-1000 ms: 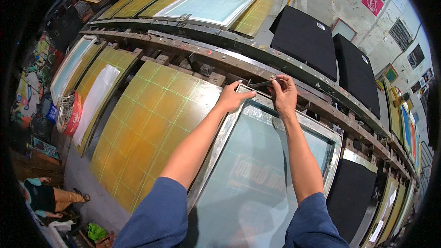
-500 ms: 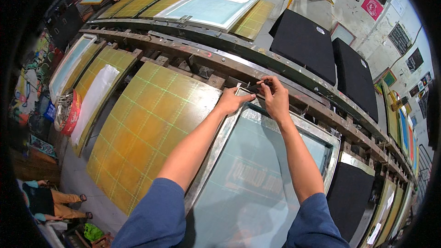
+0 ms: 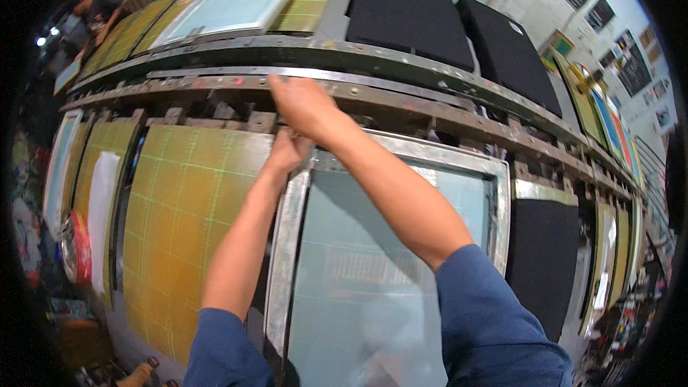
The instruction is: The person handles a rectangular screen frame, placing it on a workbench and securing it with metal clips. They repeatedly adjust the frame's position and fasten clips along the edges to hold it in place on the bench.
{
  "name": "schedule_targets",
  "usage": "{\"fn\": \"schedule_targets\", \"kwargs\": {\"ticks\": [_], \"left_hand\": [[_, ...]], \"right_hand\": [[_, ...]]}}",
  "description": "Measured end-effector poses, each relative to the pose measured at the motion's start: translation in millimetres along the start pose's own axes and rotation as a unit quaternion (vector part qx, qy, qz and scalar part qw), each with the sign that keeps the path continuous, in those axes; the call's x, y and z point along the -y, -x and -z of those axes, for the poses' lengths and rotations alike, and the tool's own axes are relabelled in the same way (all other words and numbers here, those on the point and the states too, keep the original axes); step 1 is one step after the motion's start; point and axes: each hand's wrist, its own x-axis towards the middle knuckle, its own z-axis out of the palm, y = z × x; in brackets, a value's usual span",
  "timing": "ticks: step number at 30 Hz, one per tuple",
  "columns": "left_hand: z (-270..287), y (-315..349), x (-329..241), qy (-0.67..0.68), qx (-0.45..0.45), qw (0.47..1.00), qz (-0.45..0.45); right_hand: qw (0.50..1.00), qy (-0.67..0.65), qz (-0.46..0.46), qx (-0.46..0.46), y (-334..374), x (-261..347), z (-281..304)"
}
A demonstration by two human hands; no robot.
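A screen-printing frame point(image 3: 430, 149) with a pale metal rim and bluish mesh point(image 3: 373, 244) lies in front of me. At its far left corner my left hand point(image 3: 289, 150) is closed, its fingertips partly covered by my right hand. My right hand point(image 3: 304, 106) is above and just beyond it, over the brown metal rail point(image 3: 401, 104). Its fingers are curled together; what they hold, if anything, is hidden. My right forearm crosses over the far part of the frame.
A yellow-brown board with green grid lines point(image 3: 193, 208) lies to the left. Black-covered boards point(image 3: 408, 18) stand beyond the rails, and another black board point(image 3: 541, 258) lies to the right. A second screen frame point(image 3: 233, 1) rests at the far left. A person point(image 3: 100, 18) is at the far left.
The view has swung to the right. My right hand has moved left across my left hand, and its palm has turned down. The left hand's fingers have curled in beside the frame's corner.
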Motion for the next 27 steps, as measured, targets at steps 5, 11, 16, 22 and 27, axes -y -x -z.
{"fn": "schedule_targets", "kwargs": {"ticks": [5, 11, 16, 22, 27], "left_hand": [[-35.2, -17.9, 1.8, 0.011, -0.019, 0.998, -0.053], [6.7, -31.2, -7.5, -0.246, 0.004, 0.969, 0.012], [-30.8, 5.9, -57.1, -0.064, -0.083, 0.993, 0.053], [-46.9, 10.1, -76.7, -0.096, -0.073, 0.992, 0.028], [-43.8, 7.0, -79.0, -0.069, -0.052, 0.994, 0.061]], "right_hand": [[0.997, 0.018, -0.074, 0.026, -22.6, -17.4, -53.2], [0.993, -0.072, -0.085, -0.041, -29.0, 15.9, 35.0], [0.907, -0.289, -0.057, -0.301, 90.4, -23.7, 137.9], [0.765, -0.439, -0.378, -0.281, 297.8, -187.2, 211.3], [0.785, -0.335, -0.438, -0.283, 367.1, -258.0, 220.3]]}}
